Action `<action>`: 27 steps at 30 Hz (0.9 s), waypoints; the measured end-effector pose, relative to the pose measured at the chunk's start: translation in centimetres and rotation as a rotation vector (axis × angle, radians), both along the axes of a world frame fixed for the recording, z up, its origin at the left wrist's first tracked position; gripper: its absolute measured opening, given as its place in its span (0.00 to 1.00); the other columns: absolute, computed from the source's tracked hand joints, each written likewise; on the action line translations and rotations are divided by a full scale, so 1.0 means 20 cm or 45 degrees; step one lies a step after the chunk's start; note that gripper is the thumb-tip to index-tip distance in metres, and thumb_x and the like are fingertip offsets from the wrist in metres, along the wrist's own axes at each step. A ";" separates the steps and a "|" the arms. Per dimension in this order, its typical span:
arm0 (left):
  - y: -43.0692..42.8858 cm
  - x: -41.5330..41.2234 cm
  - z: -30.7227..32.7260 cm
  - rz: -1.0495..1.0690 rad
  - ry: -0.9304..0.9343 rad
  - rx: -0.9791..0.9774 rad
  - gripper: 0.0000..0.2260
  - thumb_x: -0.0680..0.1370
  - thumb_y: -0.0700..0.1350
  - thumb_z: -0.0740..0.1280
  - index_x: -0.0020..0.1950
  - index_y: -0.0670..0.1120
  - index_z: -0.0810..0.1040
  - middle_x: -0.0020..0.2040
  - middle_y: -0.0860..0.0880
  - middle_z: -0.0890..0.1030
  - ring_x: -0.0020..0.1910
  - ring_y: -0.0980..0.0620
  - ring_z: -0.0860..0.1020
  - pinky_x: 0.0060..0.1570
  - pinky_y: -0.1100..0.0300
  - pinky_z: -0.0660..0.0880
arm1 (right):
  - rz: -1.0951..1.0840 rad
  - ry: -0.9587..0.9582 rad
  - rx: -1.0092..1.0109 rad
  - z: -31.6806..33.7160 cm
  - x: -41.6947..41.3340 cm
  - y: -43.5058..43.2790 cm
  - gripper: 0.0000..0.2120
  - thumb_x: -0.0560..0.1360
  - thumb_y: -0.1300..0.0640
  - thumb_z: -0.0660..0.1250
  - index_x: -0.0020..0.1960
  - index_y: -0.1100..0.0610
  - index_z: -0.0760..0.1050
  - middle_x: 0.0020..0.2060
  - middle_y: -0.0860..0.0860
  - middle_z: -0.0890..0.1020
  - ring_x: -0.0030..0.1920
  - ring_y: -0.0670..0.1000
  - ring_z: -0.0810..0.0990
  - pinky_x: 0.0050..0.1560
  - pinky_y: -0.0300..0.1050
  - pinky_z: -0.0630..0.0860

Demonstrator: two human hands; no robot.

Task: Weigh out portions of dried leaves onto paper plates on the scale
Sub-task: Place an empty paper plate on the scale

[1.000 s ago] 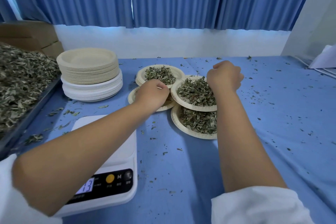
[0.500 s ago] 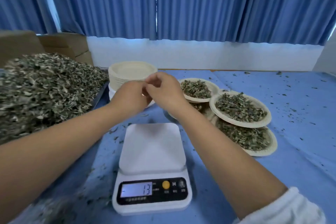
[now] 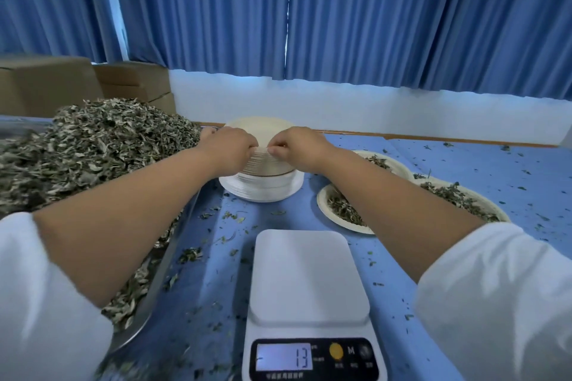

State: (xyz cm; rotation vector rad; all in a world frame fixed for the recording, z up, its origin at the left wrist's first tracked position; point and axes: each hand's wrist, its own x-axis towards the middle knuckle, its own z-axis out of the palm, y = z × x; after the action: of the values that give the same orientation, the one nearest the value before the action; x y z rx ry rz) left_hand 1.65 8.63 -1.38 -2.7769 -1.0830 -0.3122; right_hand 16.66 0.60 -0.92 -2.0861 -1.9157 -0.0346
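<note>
Both my hands are at the stack of paper plates [image 3: 263, 187] at the far side of the surface [image 3: 464, 170]: my left hand [image 3: 230, 145] and right hand [image 3: 298, 145] sit close together with fingers curled, pinching at the near rim at the top of the stack. I can't tell whether I've caught one plate or several. That is the thing to get right here, I think. The rims are thin and nest tightly, so I should fan the edge with my fingertips until a single rim lifts free, hold the rest down with one hand and peel the top one off with the other. Two plates stuck together would throw off the weight. The scale [image 3: 306, 272] stands near me with its platform bare, yet the display [image 3: 283, 356] reads 13, so once the plate is centred on it I'd want to zero it before adding anything. The dried leaves [image 3: 93, 145] are heaped in the tray [image 3: 154, 281] on my left, touching the stack's left side, while the filled plates [image 3: 340, 210] lie to the right of it. I'd lift the plate straight toward me so my forearms stay off both.
</note>
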 end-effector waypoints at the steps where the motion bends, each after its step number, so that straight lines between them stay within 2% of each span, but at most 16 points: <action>1: 0.01 0.00 0.01 0.010 -0.021 -0.011 0.12 0.81 0.45 0.54 0.45 0.51 0.76 0.46 0.51 0.77 0.52 0.48 0.73 0.51 0.53 0.63 | -0.002 0.031 0.014 0.00 0.01 0.00 0.11 0.80 0.52 0.60 0.53 0.50 0.81 0.45 0.44 0.81 0.51 0.49 0.77 0.49 0.46 0.68; 3: 0.02 0.00 0.02 0.030 -0.058 -0.042 0.12 0.81 0.47 0.55 0.49 0.54 0.79 0.48 0.54 0.79 0.53 0.50 0.73 0.49 0.54 0.60 | -0.004 0.126 0.046 -0.01 0.02 0.01 0.09 0.79 0.51 0.63 0.51 0.48 0.82 0.45 0.47 0.83 0.51 0.49 0.78 0.56 0.50 0.72; 5: 0.03 0.01 0.03 0.037 -0.081 -0.075 0.11 0.80 0.48 0.57 0.49 0.54 0.80 0.48 0.54 0.79 0.53 0.51 0.74 0.48 0.54 0.59 | 0.004 0.183 0.068 -0.02 0.02 0.02 0.08 0.78 0.51 0.65 0.49 0.48 0.83 0.45 0.48 0.84 0.50 0.50 0.79 0.59 0.53 0.72; 10: 0.02 0.01 0.11 0.049 -0.171 -0.125 0.10 0.78 0.47 0.60 0.49 0.54 0.82 0.47 0.53 0.81 0.52 0.51 0.74 0.47 0.53 0.59 | 0.021 0.276 0.156 0.03 0.03 0.00 0.07 0.77 0.51 0.67 0.50 0.48 0.84 0.40 0.41 0.80 0.52 0.47 0.78 0.60 0.54 0.73; 12: -0.01 0.00 0.14 0.031 -0.206 -0.060 0.09 0.79 0.49 0.61 0.48 0.56 0.82 0.44 0.54 0.81 0.49 0.53 0.73 0.46 0.54 0.56 | 0.038 0.270 0.230 0.05 0.03 -0.03 0.07 0.77 0.51 0.68 0.50 0.48 0.84 0.42 0.42 0.77 0.54 0.48 0.76 0.62 0.55 0.71; 14: -0.05 -0.01 0.15 -0.022 -0.247 0.085 0.10 0.80 0.51 0.61 0.49 0.56 0.82 0.43 0.55 0.82 0.49 0.54 0.73 0.44 0.54 0.53 | 0.061 0.254 0.316 0.06 0.03 -0.09 0.07 0.77 0.52 0.68 0.51 0.49 0.83 0.47 0.47 0.78 0.55 0.50 0.76 0.62 0.55 0.70; 17: -0.13 -0.06 0.15 -0.197 -0.283 0.332 0.11 0.80 0.54 0.60 0.49 0.55 0.82 0.44 0.56 0.82 0.52 0.52 0.73 0.40 0.55 0.49 | 0.127 0.245 0.481 0.04 0.05 -0.22 0.07 0.77 0.52 0.68 0.53 0.51 0.82 0.50 0.50 0.79 0.55 0.50 0.76 0.62 0.49 0.71; 20: -0.24 -0.13 0.16 -0.359 -0.316 0.370 0.11 0.80 0.54 0.60 0.51 0.55 0.82 0.48 0.58 0.82 0.56 0.53 0.72 0.45 0.55 0.52 | 0.170 0.156 0.502 0.02 0.08 -0.37 0.13 0.74 0.52 0.72 0.57 0.51 0.79 0.55 0.49 0.78 0.60 0.50 0.72 0.65 0.40 0.65; 22: -0.32 -0.17 0.17 -0.424 -0.346 0.330 0.10 0.80 0.53 0.60 0.53 0.55 0.81 0.50 0.59 0.82 0.58 0.54 0.72 0.48 0.55 0.54 | 0.180 0.053 0.490 0.01 0.09 -0.46 0.15 0.73 0.55 0.73 0.60 0.52 0.79 0.57 0.50 0.77 0.62 0.51 0.70 0.64 0.35 0.59; 25: -0.46 -0.22 0.17 -0.517 -0.375 0.230 0.10 0.80 0.51 0.62 0.56 0.54 0.81 0.54 0.58 0.81 0.59 0.53 0.73 0.55 0.56 0.57 | 0.171 -0.021 0.632 0.00 0.09 -0.60 0.11 0.74 0.64 0.69 0.56 0.56 0.81 0.53 0.51 0.80 0.59 0.54 0.73 0.60 0.33 0.61; 27: -0.55 -0.26 0.14 -0.589 -0.387 0.124 0.10 0.80 0.48 0.63 0.58 0.50 0.81 0.56 0.54 0.81 0.59 0.51 0.74 0.61 0.52 0.64 | 0.184 -0.054 0.701 -0.05 0.06 -0.71 0.10 0.73 0.68 0.68 0.52 0.58 0.82 0.49 0.52 0.81 0.56 0.55 0.75 0.58 0.32 0.63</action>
State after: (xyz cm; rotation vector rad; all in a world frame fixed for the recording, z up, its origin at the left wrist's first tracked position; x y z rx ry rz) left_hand -3.64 -2.37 1.41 -2.9213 -0.4337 -0.8365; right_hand 17.84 -13.70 -1.89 -1.5903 -1.8107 -0.5150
